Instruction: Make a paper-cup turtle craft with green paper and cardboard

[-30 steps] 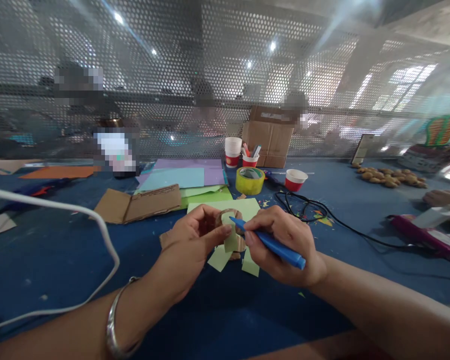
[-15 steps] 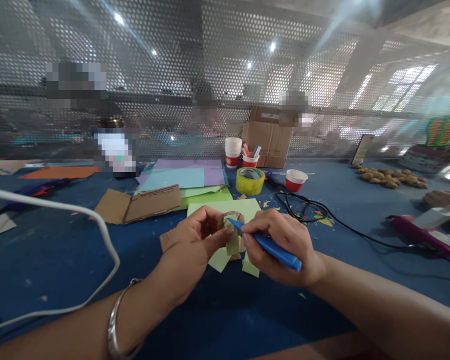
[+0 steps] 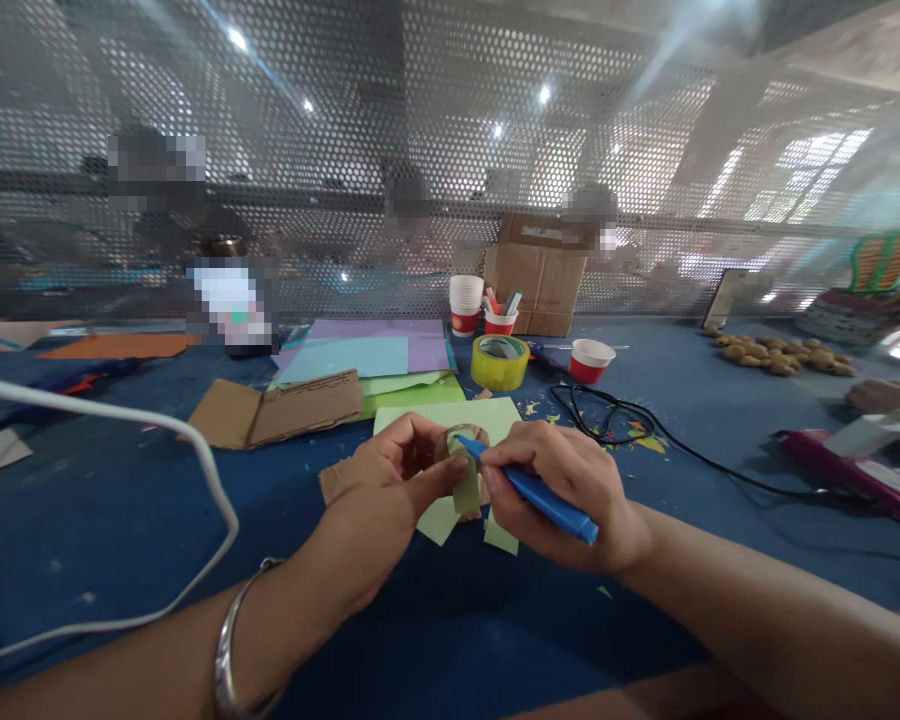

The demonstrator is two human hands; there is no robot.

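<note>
My left hand (image 3: 390, 490) pinches a small round cardboard piece (image 3: 482, 436) with a light green paper strip (image 3: 465, 488) against it. In my right hand (image 3: 570, 490) is a blue marker (image 3: 544, 500), its tip touching or very close to the top of the strip. Pale green paper pieces (image 3: 439, 520) lie beneath the hands, along with a larger pale green sheet (image 3: 502, 410) just behind them. My fingers hide part of the cardboard piece.
Behind the hands stand yellow tape (image 3: 499, 362), a red-white cup (image 3: 590, 361), a cup of markers (image 3: 501, 318) and a cardboard box (image 3: 540, 285). Folded cardboard (image 3: 304, 408) lies left. A white cable (image 3: 210, 470) crosses the left side; a black cable (image 3: 705, 462) runs right. Another person's hand (image 3: 889, 400) is far right.
The back end of the blue marker has shifted slightly left in my right hand. My left hand and the cardboard piece stay nearly still.
</note>
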